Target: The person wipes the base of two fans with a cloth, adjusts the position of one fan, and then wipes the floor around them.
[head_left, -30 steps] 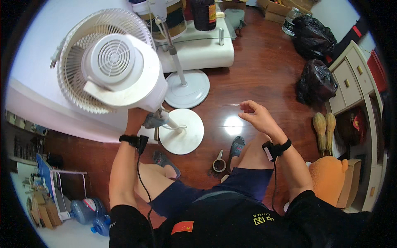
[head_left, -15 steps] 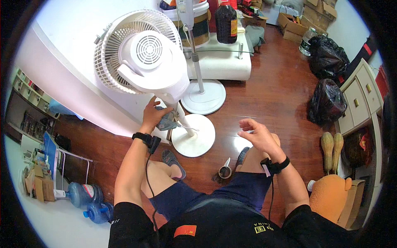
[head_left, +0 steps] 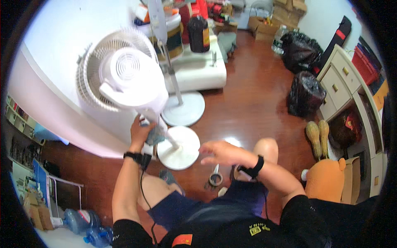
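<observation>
A white standing fan (head_left: 131, 76) is in front of me on the left, its back and motor housing facing me. My left hand (head_left: 139, 133) is closed on a grey-blue cloth (head_left: 156, 137), which lies against the upper part of the fan's pole (head_left: 165, 130), just below the head. The fan stands on a round white base (head_left: 182, 159) on the floor. My right hand (head_left: 228, 153) is to the right of that base, apart from it, with fingers stretched out and nothing in them; it is slightly blurred.
Behind the fan is a second pole on a round base (head_left: 184, 108), by a low white table (head_left: 198, 78) with a dark bottle (head_left: 199, 35). A tape roll (head_left: 215, 179) lies near my feet. Black bags (head_left: 306, 94), two long squashes (head_left: 313, 138) and drawers (head_left: 337, 89) line the right.
My right hand has moved left, closer to the fan's base. The left hand stays at the pole with the cloth. The whole view has shifted, with the fan now lower and further left.
</observation>
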The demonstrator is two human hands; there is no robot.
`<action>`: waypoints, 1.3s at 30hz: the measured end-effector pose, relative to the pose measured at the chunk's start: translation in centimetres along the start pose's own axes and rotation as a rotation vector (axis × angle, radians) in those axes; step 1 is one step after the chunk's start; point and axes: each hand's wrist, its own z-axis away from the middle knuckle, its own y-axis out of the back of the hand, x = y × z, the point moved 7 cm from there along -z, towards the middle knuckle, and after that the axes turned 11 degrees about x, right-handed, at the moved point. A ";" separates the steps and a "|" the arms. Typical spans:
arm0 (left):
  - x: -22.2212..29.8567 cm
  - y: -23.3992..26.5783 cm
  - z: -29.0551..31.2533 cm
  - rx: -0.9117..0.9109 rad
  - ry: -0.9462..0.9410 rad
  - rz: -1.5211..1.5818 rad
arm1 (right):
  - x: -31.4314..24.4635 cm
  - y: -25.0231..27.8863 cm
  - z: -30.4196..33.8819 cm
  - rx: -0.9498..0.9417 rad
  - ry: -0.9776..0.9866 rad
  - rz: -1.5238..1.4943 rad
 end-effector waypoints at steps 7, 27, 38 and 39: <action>-2.9 -1.0 0.2 0.011 -0.001 0.118 | 2.1 -3.3 -1.4 -0.100 -0.004 0.002; 0.0 -5.6 -0.9 0.006 -0.045 0.204 | 7.7 -4.7 -2.7 -0.191 0.057 0.241; 10.7 -13.0 0.2 -0.090 -0.229 0.081 | 5.8 -3.8 -0.7 -0.202 0.153 0.296; 11.6 -14.2 -0.1 -0.096 -0.230 0.088 | 5.7 -3.6 -0.4 -0.205 0.158 0.313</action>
